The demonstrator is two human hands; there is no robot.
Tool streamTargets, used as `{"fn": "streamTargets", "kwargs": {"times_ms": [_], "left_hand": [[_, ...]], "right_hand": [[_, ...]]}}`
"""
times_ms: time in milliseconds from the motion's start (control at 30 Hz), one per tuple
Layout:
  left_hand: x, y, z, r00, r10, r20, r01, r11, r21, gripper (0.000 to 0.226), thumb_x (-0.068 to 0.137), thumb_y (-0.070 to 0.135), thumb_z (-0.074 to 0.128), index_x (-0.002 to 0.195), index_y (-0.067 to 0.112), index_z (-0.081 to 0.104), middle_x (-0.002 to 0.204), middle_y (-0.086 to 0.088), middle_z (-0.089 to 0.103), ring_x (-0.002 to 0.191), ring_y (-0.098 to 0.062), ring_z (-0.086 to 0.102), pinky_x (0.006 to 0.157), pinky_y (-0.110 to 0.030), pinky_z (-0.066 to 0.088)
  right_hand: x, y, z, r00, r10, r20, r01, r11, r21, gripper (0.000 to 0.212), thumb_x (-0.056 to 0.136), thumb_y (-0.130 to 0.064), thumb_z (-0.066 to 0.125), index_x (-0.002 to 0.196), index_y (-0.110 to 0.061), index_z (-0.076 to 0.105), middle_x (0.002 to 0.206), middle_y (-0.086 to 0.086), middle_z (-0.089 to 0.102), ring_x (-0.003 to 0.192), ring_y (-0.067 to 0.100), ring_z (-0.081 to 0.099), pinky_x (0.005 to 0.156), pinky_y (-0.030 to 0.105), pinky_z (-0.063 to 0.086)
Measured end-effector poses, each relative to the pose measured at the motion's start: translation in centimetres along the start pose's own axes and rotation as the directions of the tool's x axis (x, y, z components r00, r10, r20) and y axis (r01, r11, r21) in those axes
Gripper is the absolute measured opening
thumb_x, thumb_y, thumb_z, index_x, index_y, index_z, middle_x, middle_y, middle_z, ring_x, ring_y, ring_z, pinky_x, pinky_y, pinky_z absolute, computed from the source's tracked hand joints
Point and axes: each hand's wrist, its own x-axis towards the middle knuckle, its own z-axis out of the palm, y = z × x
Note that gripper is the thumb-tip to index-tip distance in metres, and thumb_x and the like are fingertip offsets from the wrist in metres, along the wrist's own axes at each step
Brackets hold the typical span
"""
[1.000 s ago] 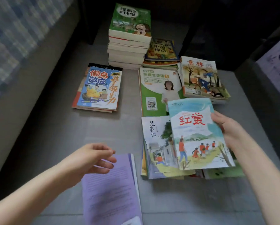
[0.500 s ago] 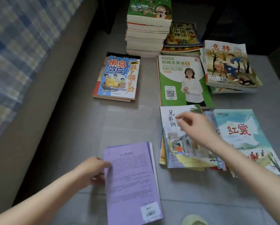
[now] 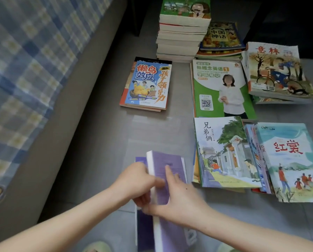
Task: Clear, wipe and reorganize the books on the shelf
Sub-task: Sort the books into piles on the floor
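The purple book (image 3: 172,164) sits on the near part of the floor (image 3: 97,142), long axis running near to far, its left edge tilted up in the curled fingers of the left hand (image 3: 133,180), while the right hand (image 3: 181,199) lays straight fingers flat on the cover.

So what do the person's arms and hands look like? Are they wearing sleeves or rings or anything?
Both arms are bare right to the picture's edge, with no sleeves in view. The left-hand grip and the right-hand grip are bare too: no gloves, rings, watch or bracelet show. The only marking is a tiny dark spot on the back of the right one.
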Motion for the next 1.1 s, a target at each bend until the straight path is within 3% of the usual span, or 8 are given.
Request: {"fn": "streamTargets", "kwargs": {"times_ms": [67,200,267,400,567,767,967,1100], "left_hand": [[-0.1,1.5,0.2,0.993,0.114,0.026,-0.115,0.992,0.052,0.036,0.085,0.034,0.062,0.057,0.011,0.060,0.056,-0.010,0.066,0.045,-0.016,0.059,0.052,-0.022,0.053],[0.9,2.3,-0.7,0.949,0.223,0.222,-0.174,0.960,-0.220,0.038,0.098,0.039,0.045,0.075,0.014,0.061,0.074,-0.002,0.069,0.067,-0.016,0.063,0.066,-0.022,0.050],[1.8,1.9,-1.7,0.971,0.216,0.107,-0.180,0.945,-0.272,0.032,0.100,0.032,0.045,0.082,0.013,0.063,0.079,0.000,0.068,0.069,-0.013,0.061,0.065,-0.020,0.048],[3.0,-0.3,-2.5,0.988,0.059,-0.140,-0.102,0.941,-0.323,0.025,0.092,0.039,0.057,0.098,0.015,0.057,0.093,-0.002,0.062,0.079,-0.016,0.056,0.067,-0.024,0.047],[2.2,0.0,-3.4,0.992,0.117,0.055,-0.049,0.736,-0.675,0.039,0.085,0.041,0.059,0.108,0.010,0.065,0.109,-0.009,0.071,0.095,-0.027,0.064,0.086,-0.040,0.053],[2.0,1.2,-4.0,0.986,0.165,-0.018,-0.129,0.695,-0.707,0.018,0.092,0.019,0.056,0.102,0.006,0.065,0.105,-0.010,0.072,0.083,-0.022,0.069,0.078,-0.039,0.056],[2.7,1.8,-3.3,0.990,0.135,-0.036,-0.117,0.658,-0.744,0.017,0.095,0.010,0.051,0.100,0.000,0.065,0.095,-0.013,0.074,0.076,-0.021,0.071,0.066,-0.031,0.059],[3.0,2.5,-3.2,0.977,0.211,0.022,-0.134,0.694,-0.707,0.013,0.090,0.008,0.060,0.102,0.004,0.062,0.095,-0.010,0.073,0.081,-0.023,0.070,0.071,-0.030,0.059]], "right_hand": [[-0.2,0.1,-0.5,0.997,0.043,-0.057,-0.037,0.995,0.097,0.108,0.077,-0.053,0.065,0.153,-0.011,0.001,0.145,0.008,0.044,0.131,0.022,0.044,0.092,0.027,0.040],[0.3,2.0,-3.1,0.982,0.028,-0.189,0.015,0.975,0.222,0.034,0.080,-0.014,0.057,0.114,-0.015,0.051,0.104,0.005,0.066,0.100,0.025,0.062,0.074,0.030,0.048],[0.5,2.9,-4.9,0.966,0.068,-0.249,0.038,0.916,0.398,0.023,0.079,-0.008,0.056,0.101,-0.013,0.059,0.097,0.009,0.070,0.089,0.029,0.066,0.077,0.039,0.054],[0.4,3.1,-8.4,0.984,0.074,-0.161,0.105,0.485,0.868,0.028,0.080,0.017,0.050,0.092,-0.003,0.066,0.083,0.018,0.073,0.064,0.030,0.068,0.049,0.038,0.057],[1.8,2.7,-10.3,0.995,-0.017,-0.103,0.104,0.240,0.965,0.022,0.087,0.011,0.048,0.097,-0.001,0.065,0.083,0.014,0.073,0.065,0.023,0.070,0.054,0.030,0.058],[2.7,3.1,-10.0,0.991,0.006,-0.135,0.131,0.204,0.970,0.026,0.089,0.012,0.046,0.095,-0.007,0.064,0.077,0.008,0.073,0.063,0.020,0.070,0.056,0.031,0.059],[2.6,3.7,-8.4,0.987,0.062,-0.151,0.124,0.318,0.940,0.022,0.090,0.007,0.052,0.098,-0.009,0.064,0.094,0.009,0.073,0.080,0.024,0.068,0.075,0.037,0.056],[2.9,7.3,-10.6,0.964,0.158,-0.212,0.157,0.305,0.939,0.024,0.091,0.004,0.053,0.104,-0.012,0.064,0.087,0.003,0.074,0.071,0.018,0.070,0.057,0.028,0.057]]}}
